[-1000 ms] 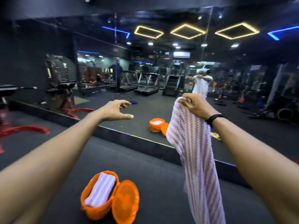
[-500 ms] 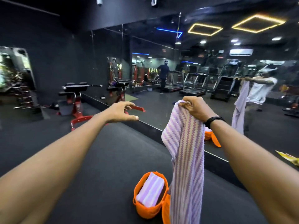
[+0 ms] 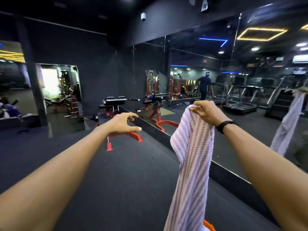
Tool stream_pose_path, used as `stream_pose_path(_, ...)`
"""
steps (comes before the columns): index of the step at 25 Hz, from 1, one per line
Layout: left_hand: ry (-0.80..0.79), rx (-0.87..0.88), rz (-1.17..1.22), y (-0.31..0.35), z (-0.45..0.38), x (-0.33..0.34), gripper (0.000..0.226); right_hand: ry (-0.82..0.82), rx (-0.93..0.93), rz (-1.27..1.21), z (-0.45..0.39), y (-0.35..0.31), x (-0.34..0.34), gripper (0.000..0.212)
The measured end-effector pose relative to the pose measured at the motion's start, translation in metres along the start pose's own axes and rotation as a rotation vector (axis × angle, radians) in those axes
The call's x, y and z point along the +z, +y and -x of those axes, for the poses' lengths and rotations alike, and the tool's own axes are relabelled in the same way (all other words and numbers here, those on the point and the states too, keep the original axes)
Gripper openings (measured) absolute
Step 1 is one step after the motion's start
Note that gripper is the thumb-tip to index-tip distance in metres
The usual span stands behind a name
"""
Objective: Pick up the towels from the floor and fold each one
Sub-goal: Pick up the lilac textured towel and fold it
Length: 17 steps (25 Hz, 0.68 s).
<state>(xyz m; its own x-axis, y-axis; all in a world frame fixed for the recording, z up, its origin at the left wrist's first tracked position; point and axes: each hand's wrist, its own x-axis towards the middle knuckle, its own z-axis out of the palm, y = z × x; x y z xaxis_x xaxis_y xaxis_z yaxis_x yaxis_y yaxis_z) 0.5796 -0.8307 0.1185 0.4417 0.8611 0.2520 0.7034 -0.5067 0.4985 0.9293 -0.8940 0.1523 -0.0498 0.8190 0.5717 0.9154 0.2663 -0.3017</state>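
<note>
Both arms reach forward over the dark floor (image 3: 120,180) of a gym. The right hand (image 3: 205,112) is raised at about chest height and pinches the top edge of a lilac-and-white striped towel (image 3: 191,164), fingers curled over the bunched corner; a black band (image 3: 225,125) circles that wrist. The towel hangs straight down from this grip, clear of the floor as far as the picture shows, its lower end running out of the bottom of the view. The left hand (image 3: 124,122) is well apart from the towel, to its left and at much the same height, holding nothing, thumb and fingers spread in a loose half-curl. Just beside the towel's lower edge a sliver of something orange (image 3: 209,225) shows. Ahead stands a red-framed bench (image 3: 123,105) against a mirrored wall (image 3: 250,100).
</note>
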Motion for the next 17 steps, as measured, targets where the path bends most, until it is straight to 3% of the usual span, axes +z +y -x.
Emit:
stream_pose_path(9,-0.005,0.011,0.052,-0.093,-0.158,-0.016,0.066,0.013,-0.03,0.045,-0.146,0.033,0.084,0.033)
stream_pose_path(17,-0.169,0.268,0.049,-0.139,-0.339,0.008,0.069,0.088,0.142,0.171,-0.22,0.077,0.119,0.033)
